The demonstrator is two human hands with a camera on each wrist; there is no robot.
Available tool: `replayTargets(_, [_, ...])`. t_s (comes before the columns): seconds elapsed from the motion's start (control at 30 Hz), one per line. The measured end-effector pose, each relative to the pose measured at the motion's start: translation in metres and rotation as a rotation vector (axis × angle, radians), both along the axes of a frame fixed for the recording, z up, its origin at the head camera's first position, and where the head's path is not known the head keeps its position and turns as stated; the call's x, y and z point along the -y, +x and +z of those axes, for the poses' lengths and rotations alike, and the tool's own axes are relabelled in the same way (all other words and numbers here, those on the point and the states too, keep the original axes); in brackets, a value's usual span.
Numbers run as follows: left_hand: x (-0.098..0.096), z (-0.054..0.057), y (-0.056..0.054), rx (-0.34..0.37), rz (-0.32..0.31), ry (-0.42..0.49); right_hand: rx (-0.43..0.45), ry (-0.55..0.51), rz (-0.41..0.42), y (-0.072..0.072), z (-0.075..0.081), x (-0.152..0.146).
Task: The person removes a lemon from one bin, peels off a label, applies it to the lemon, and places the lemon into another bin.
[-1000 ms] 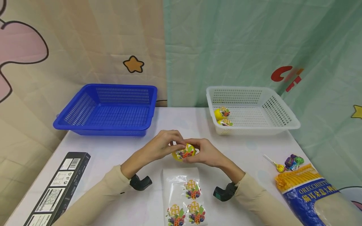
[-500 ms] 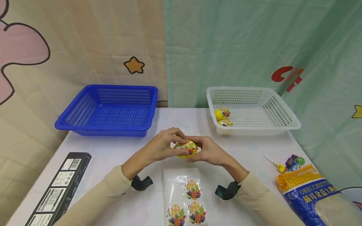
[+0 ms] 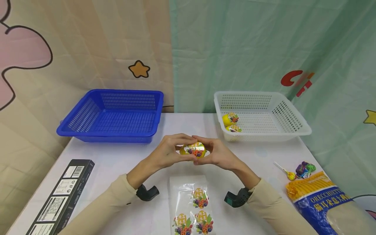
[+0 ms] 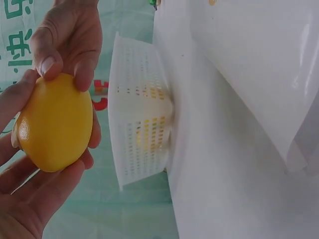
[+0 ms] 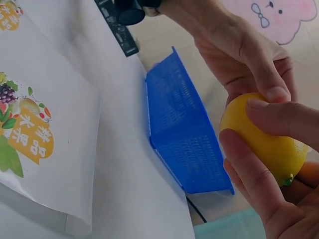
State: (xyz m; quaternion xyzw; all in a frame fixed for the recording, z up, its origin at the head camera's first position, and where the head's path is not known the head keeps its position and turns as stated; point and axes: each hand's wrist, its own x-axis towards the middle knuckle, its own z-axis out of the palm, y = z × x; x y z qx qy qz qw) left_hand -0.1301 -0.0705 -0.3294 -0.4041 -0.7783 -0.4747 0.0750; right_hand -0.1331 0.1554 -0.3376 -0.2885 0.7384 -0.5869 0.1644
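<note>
A yellow lemon (image 3: pixel 182 150) with a fruit-print sticker (image 3: pixel 196 150) on its upper face is held between both hands above the table. My left hand (image 3: pixel 171 149) grips its left side, thumb in front and fingers behind. From the right, my right hand (image 3: pixel 216 152) holds it the same way, so the fingertips of both hands nearly meet. The lemon's plain side (image 4: pixel 57 124) shows in the left wrist view, and its green stem end (image 5: pixel 288 179) in the right wrist view. Below the hands lies a white sheet (image 3: pixel 180 192) with 3 matching stickers.
A white basket (image 3: pixel 267 134) at the back right contains 2 stickered lemons (image 3: pixel 228 120). At the back left stands a blue basket (image 3: pixel 108 134). A long black box (image 3: pixel 63 192) lies left; lollipops (image 3: pixel 304 169) and an orecchiette bag (image 3: pixel 329 202) lie right.
Both hands have raised the lemon slightly and turned its stickered face. My left thumb has moved off the sticker to the lemon's lower edge.
</note>
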Motion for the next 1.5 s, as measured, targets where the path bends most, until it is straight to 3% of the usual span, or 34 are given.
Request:
replayTargets(0.23, [0.000, 0.000, 0.000, 0.036, 0.043, -0.007, 0.022, -0.032, -0.007, -0.002, 0.001, 0.000])
replayTargets(0.67, [-0.003, 0.005, -0.001, -0.034, 0.083, -0.052, -0.022, -0.019, -0.006, -0.004, -0.004, -0.001])
replayTargets(0.83, [-0.004, 0.006, -0.001, -0.043, 0.087, -0.059, 0.021, -0.021, 0.029, -0.004, -0.004, -0.002])
replayTargets(0.93, [-0.004, 0.006, -0.002, -0.031, 0.082, -0.049, 0.022, 0.041, 0.050, -0.006, -0.002, -0.007])
replayTargets(1.07, [-0.004, 0.005, -0.003, -0.014, 0.084, -0.040, -0.063, 0.174, 0.044, -0.008, 0.002, -0.023])
replayTargets(1.23, [-0.001, 0.004, -0.003, 0.004, 0.104, -0.036, -0.151, 0.219, -0.054, -0.018, 0.008, -0.059])
replayTargets(1.5, [0.001, 0.002, -0.002, 0.027, 0.116, 0.002, -0.207, 0.352, -0.361, -0.045, 0.017, -0.138])
